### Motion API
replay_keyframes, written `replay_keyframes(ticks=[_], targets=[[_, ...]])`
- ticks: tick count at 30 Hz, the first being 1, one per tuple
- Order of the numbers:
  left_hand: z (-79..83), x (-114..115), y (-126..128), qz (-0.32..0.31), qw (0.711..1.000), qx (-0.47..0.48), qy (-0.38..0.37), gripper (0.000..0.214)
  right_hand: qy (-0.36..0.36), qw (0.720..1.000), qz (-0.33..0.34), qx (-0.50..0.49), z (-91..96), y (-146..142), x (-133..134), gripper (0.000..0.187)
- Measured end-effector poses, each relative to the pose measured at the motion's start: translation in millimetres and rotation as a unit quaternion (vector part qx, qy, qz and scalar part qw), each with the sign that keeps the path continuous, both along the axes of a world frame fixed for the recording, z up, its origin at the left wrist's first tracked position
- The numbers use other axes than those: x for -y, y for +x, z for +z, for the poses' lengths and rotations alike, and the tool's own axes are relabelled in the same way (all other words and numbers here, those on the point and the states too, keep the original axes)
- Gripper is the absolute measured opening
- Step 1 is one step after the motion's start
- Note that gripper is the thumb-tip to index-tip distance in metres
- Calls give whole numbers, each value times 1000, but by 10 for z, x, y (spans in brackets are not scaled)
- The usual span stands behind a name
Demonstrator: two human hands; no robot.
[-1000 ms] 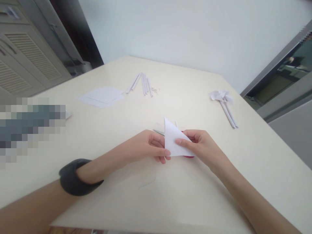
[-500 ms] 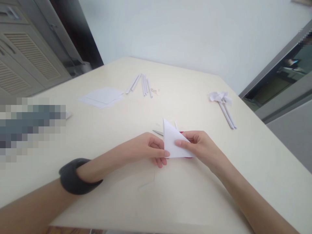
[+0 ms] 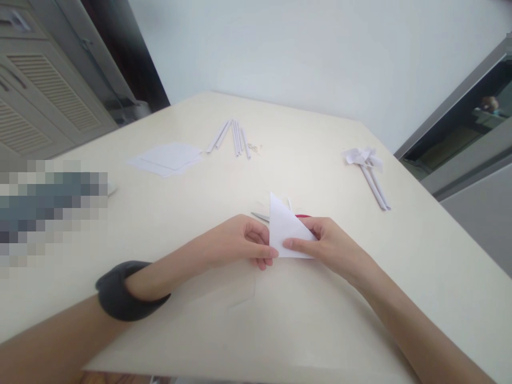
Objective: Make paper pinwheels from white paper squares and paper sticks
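A white sheet of paper [image 3: 286, 232], folded into a triangle, is held up between my two hands near the middle of the table. My left hand [image 3: 256, 242] pinches its lower left corner between thumb and fingers. On the right side, my right hand [image 3: 320, 234] grips the paper with the thumb on the front face and the fingers behind. Scissors [image 3: 261, 216] with red handles lie behind the paper, partly hidden by it and by my right hand. Small white paper scraps [image 3: 289, 202] lie just beyond them.
White paper sheets [image 3: 172, 159] lie at the far left of the table [image 3: 312, 320]. Several rolled paper sticks [image 3: 237, 138] lie at the back, beside small light-coloured bits [image 3: 253, 148]. Paper pinwheels [image 3: 364, 157] on rolled sticks lie at the right. A wall [image 3: 280, 53] stands behind.
My right thumb has slid slightly left and down on the folded paper. Both hands keep their hold, and the paper stays in nearly the same place.
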State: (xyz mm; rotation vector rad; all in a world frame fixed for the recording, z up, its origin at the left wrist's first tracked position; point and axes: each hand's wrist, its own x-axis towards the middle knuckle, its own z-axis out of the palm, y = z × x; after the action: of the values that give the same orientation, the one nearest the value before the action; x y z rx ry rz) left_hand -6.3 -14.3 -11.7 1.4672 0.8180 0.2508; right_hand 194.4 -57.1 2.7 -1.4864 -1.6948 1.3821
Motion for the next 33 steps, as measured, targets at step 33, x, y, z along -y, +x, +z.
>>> replay_keyframes(ticks=[33], targets=[[44, 25, -33, 70, 992, -55, 89, 18, 46, 997, -56, -1, 24, 91, -41, 16]])
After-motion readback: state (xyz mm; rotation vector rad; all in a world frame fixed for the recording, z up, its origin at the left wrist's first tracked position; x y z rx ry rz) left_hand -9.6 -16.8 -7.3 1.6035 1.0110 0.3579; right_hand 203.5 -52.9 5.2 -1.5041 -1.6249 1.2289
